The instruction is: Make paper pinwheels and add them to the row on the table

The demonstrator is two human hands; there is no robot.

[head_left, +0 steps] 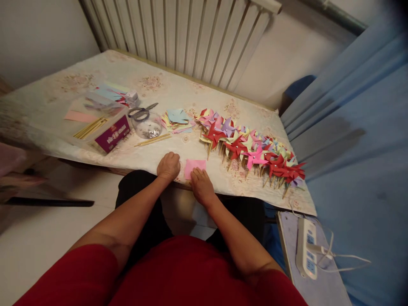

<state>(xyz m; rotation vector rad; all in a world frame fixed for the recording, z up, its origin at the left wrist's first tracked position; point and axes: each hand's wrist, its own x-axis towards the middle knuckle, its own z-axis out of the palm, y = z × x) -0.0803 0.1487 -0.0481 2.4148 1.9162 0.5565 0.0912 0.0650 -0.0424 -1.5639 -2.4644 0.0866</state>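
Note:
A small square of pink paper (190, 166) lies on the tablecloth near the front edge. My right hand (202, 185) rests on its lower right part, fingers laid out flat. Just left of the paper, my left hand (169, 165) is curled closed on the cloth; whatever is inside it, if anything, is hidden. Beyond my hands, cut paper pieces (177, 116) sit in a loose pile, with thin wooden sticks (153, 140) to their left. A clear round dish (148, 128) contains small shiny pieces. Scissors (140, 112) lie across its far rim.
Many paper pinwheels on sticks (255, 157) spread over the right side. At left stands a clear plastic box (116, 132) with a purple label and sticks in it. A white power strip (307, 248) with cords lies lower right. A radiator (185, 38) is behind the table.

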